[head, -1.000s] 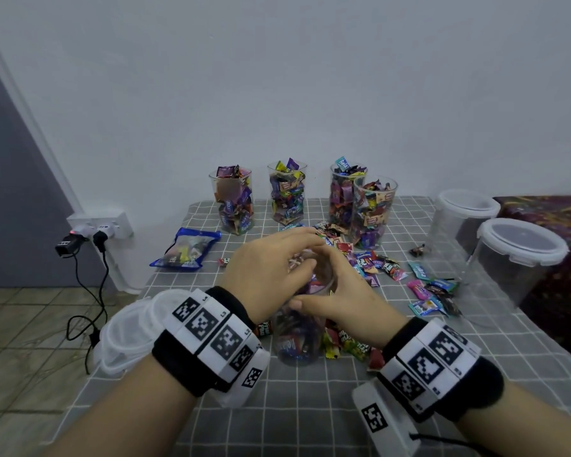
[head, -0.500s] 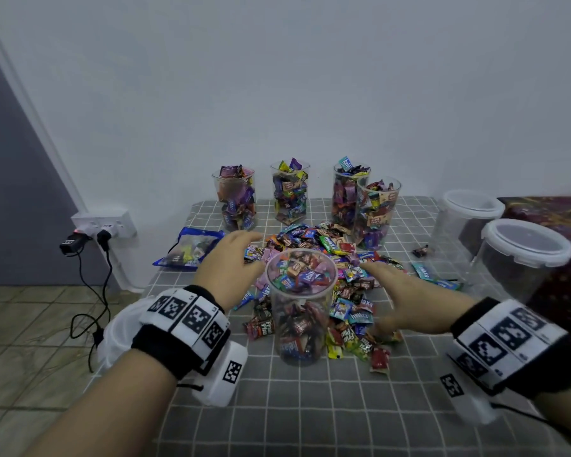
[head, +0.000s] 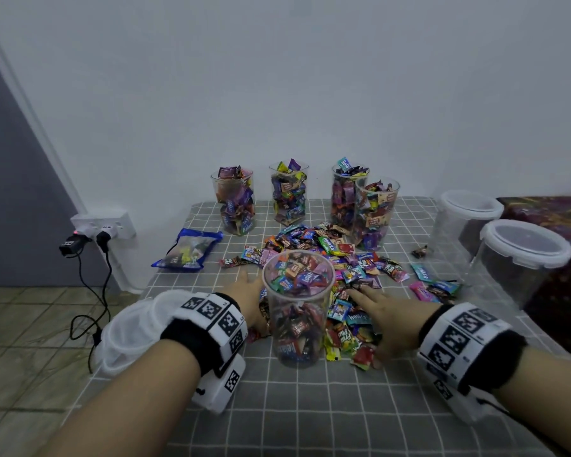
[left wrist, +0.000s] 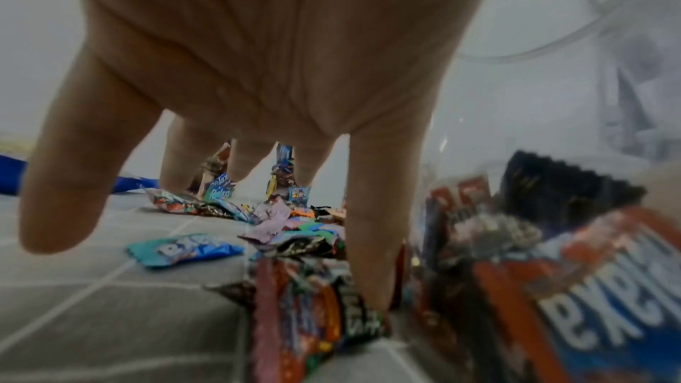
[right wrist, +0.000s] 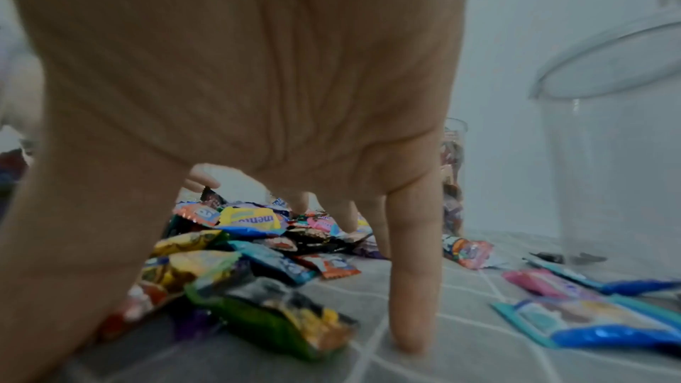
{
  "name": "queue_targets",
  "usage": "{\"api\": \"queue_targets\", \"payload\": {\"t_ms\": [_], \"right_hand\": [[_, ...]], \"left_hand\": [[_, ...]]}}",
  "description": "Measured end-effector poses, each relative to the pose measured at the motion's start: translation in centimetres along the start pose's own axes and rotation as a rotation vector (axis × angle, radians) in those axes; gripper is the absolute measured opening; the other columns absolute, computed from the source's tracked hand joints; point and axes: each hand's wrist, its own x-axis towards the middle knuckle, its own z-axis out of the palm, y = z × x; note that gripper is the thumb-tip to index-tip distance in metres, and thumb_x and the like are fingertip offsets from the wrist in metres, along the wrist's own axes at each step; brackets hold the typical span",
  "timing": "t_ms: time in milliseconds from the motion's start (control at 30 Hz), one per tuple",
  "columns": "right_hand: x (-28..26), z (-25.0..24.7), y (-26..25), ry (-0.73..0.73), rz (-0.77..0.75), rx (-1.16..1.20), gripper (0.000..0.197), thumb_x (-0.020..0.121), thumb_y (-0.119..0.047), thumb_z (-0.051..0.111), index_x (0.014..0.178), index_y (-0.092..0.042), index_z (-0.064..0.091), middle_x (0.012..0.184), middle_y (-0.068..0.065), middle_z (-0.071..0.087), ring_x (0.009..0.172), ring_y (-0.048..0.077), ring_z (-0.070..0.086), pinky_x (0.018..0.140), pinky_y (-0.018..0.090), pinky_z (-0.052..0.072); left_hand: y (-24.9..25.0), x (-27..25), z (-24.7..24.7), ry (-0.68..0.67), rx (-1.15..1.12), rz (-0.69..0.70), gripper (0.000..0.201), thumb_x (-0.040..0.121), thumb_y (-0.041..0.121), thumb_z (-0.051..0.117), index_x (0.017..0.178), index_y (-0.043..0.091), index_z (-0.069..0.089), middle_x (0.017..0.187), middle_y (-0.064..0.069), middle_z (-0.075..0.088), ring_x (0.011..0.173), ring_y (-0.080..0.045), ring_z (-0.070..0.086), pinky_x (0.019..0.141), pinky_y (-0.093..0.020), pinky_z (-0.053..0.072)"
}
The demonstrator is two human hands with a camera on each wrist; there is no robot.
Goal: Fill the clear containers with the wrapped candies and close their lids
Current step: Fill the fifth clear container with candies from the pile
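A tall clear container, lidless and packed to the rim with wrapped candies, stands near the table's front middle. Behind and beside it spreads a pile of loose wrapped candies. My left hand lies just left of the container, its fingers spread and pointing down onto the candies. My right hand is to the container's right, with its spread fingers touching the cloth and the pile's edge. Neither hand holds anything.
Several filled lidless containers line the back by the wall. Two empty lidded containers stand at the right. A stack of lids sits at the left edge, a blue candy bag behind it. A power strip hangs left of the table.
A second ago both hands were together over the container's mouth. They have since parted and dropped to the candy pile on either side of it.
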Motion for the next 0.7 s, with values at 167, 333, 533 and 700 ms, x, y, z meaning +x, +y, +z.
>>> {"api": "queue_targets", "payload": {"t_ms": [167, 333, 533, 700], "right_hand": [[1.8, -0.7, -1.4, 0.0, -0.032, 0.007, 0.122, 0.073, -0.042, 0.077, 0.148, -0.031, -0.017, 0.159, 0.001, -0.014, 0.143, 0.029, 0.019, 0.109, 0.045, 0.035], [3.0, -1.1, -2.3, -0.003, -0.057, -0.016, 0.114, 0.074, -0.034, 0.078, 0.149, -0.038, -0.008, 0.159, 0.001, -0.009, 0.139, 0.03, 0.028, 0.102, 0.047, 0.042], [3.1, -1.1, -2.3, 0.08, -0.1, 0.057, 0.091, 0.079, -0.027, 0.073, 0.149, -0.033, 0.016, 0.154, 0.0, 0.02, 0.133, 0.026, 0.037, 0.1, 0.039, 0.043], [3.0, -1.1, -2.0, 0.177, -0.095, 0.135, 0.064, 0.085, -0.022, 0.063, 0.142, -0.029, 0.036, 0.14, 0.002, 0.041, 0.125, 0.022, 0.044, 0.1, 0.036, 0.043]], "left_hand": [[1.0, 0.3, 0.2, 0.009, 0.018, 0.03, 0.103, 0.054, 0.047, 0.08, 0.142, 0.031, 0.029, 0.141, -0.009, 0.041, 0.123, -0.03, 0.048, 0.102, -0.042, 0.044], [3.4, -2.5, -1.5, -0.073, 0.075, 0.07, 0.064, 0.082, 0.027, 0.07, 0.138, 0.015, 0.044, 0.138, -0.011, 0.048, 0.124, -0.029, 0.048, 0.105, -0.039, 0.04], [5.2, -4.2, -2.1, -0.097, 0.171, 0.041, 0.038, 0.093, 0.019, 0.056, 0.129, 0.007, 0.051, 0.133, -0.01, 0.053, 0.121, -0.027, 0.049, 0.1, -0.031, 0.039], [4.0, -3.5, -1.9, -0.048, 0.143, 0.026, 0.03, 0.094, 0.019, 0.052, 0.122, 0.009, 0.057, 0.128, -0.01, 0.056, 0.114, -0.028, 0.054, 0.099, -0.037, 0.045]]}}
